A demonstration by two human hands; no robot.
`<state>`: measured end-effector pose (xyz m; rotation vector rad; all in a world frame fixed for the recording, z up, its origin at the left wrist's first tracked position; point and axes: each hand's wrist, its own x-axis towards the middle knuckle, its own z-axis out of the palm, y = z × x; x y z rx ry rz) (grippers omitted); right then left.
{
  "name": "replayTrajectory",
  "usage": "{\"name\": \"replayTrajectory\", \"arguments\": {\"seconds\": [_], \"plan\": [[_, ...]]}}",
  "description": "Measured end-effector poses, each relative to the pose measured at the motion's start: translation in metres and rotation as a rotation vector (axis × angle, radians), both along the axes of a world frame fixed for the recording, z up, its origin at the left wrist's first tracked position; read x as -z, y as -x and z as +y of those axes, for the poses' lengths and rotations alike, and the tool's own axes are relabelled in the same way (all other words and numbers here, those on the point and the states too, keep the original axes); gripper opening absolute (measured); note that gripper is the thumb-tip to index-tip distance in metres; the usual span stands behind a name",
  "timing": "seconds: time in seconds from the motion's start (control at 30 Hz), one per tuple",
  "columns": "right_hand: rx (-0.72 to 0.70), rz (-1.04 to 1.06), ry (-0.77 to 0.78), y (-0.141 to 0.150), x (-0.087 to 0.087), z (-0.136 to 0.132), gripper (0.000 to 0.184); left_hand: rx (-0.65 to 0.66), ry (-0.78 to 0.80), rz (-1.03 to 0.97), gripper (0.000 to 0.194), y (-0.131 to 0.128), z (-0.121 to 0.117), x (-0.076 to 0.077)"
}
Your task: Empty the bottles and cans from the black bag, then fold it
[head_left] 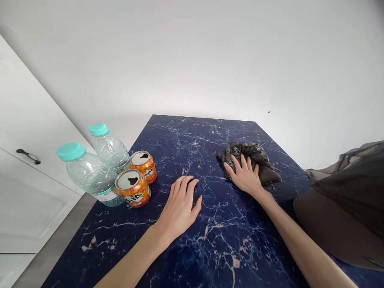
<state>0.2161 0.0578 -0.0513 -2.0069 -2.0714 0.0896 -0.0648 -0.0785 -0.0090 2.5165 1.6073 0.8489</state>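
Note:
My left hand [181,204] rests on the dark blue marbled table [192,144], its fingers apart and nothing in it. To its left stand two opened orange soda cans, the nearer can [138,196] and the farther can [151,172]. Behind the cans are two clear plastic bottles with turquoise caps, a near bottle [87,172] and a far bottle [111,148]. On the right, my right hand [244,174] lies with spread fingers on top of a crumpled black plastic bag [268,174], pressing against it rather than gripping it.
At the right edge stands a bin [330,236] with a thin dark bag [357,172] draped over its rim. A white cabinet [27,192] with a black handle is on the left. A white wall [204,60] rises behind the table.

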Motion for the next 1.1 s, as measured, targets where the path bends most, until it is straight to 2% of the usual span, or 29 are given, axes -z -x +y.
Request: {"name": "replayTrajectory", "arguments": {"seconds": [0.13, 0.27, 0.37, 0.53, 0.63, 0.73, 0.97, 1.1], "plan": [[0.038, 0.025, -0.018, -0.038, -0.002, 0.014, 0.084, 0.005, 0.01, 0.002, 0.042, 0.0, -0.001, -0.002], [0.082, 0.037, -0.066, -0.059, -0.007, 0.011, 0.075, 0.01, 0.014, 0.002, 0.045, 0.0, 0.0, -0.003], [0.084, 0.034, -0.088, -0.051, -0.009, -0.002, 0.072, 0.013, 0.014, 0.001, 0.045, 0.0, 0.0, -0.003], [0.059, 0.0, -0.093, -0.014, 0.002, -0.028, 0.094, 0.019, 0.012, -0.004, 0.048, 0.0, 0.001, -0.003], [0.036, -0.018, -0.086, -0.004, 0.01, -0.034, 0.1, 0.019, 0.011, -0.01, 0.049, -0.001, 0.001, -0.003], [0.065, -0.011, -0.087, -0.013, 0.013, -0.028, 0.097, 0.018, 0.006, -0.019, 0.049, -0.001, 0.001, -0.002], [0.208, 0.035, -0.111, -0.054, 0.011, -0.01, 0.082, 0.023, -0.002, -0.021, 0.049, 0.0, 0.001, -0.003], [0.224, 0.048, -0.124, -0.058, 0.009, -0.01, 0.079, 0.026, -0.008, -0.012, 0.047, 0.0, 0.001, -0.004]]}}
